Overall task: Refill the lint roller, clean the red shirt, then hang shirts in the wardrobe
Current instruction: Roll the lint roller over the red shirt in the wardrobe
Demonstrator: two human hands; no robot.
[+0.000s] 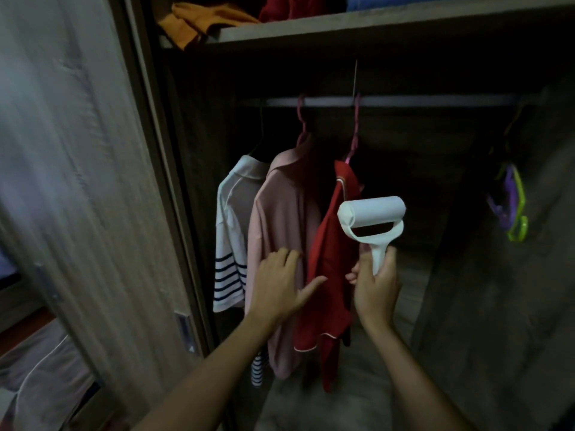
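Observation:
A red shirt [329,262] hangs on a pink hanger [354,132] from the wardrobe rail [404,101]. Left of it hang a pink shirt [280,219] and a white shirt with navy stripes [228,244]. My right hand [375,287] grips the handle of a white lint roller [371,217], held upright just right of the red shirt, roll at the top. My left hand [280,287] is spread flat, fingers on the pink shirt and thumb touching the red shirt's edge.
The wardrobe door [77,181] stands at the left. A shelf [342,29] above the rail carries folded orange, red and blue clothes. Purple and green spare hangers [510,209] dangle at the right end of the rail. The wardrobe floor [357,384] lies below.

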